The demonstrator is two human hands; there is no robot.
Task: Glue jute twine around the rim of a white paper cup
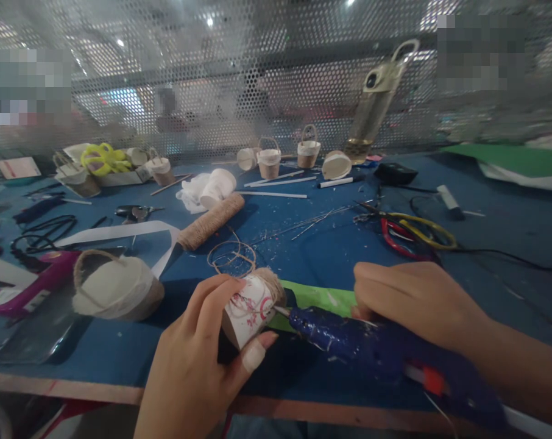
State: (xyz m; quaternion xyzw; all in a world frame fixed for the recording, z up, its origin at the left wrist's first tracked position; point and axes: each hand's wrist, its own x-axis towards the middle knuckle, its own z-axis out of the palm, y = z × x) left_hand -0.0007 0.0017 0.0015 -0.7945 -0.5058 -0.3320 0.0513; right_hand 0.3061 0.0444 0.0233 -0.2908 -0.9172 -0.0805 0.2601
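Observation:
My left hand is closed around a paper cup that lies tilted, white with a pink floral print and twine wound about one end. In my right hand is a blue hot glue gun, its metal nozzle touching or almost touching the cup's side. Loose twine runs in loops from behind the cup toward a twine roll. Under the glue gun's front lies a bright green strip. Left of my left hand sits a small basket with a twine handle.
Several small baskets stand along the back by a perforated metal screen. A clear bottle leans there. Scissors and a cable lie at right; a purple tool lies at left. The table's edge runs in front.

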